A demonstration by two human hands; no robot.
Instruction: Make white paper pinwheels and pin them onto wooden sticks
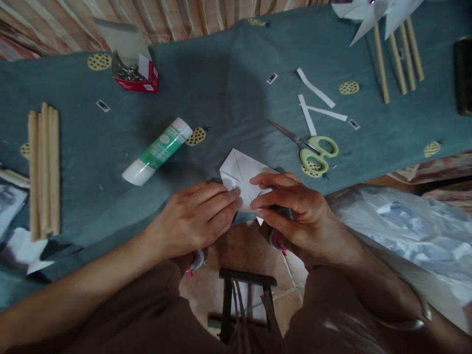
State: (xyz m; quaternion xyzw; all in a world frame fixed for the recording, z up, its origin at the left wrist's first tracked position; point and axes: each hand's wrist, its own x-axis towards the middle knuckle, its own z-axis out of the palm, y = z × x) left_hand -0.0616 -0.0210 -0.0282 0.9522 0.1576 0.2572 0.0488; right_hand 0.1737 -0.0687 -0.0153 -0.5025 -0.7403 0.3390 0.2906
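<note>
A small piece of white paper (236,164) with cut or crease lines lies between my hands at the table's near edge. My left hand (202,214) is closed on its left side, fingers pressed together over the paper. My right hand (291,206) curves over the right side, thumb and fingers gripping it; part of the paper is hidden beneath. Scissors (308,147) with light green handles rest just beyond my right hand, their blades spread slightly. To the upper left of my left hand lies a glue stick (158,151) with a green label.
Several paper strips (315,88) lie beyond the scissors. A red box (136,76) of metal pins stands at the back left. Rolled sticks (44,172) lie at left; white pinwheels (379,14) with sticks lie at back right. A plastic bag (405,231) sits below the table at right.
</note>
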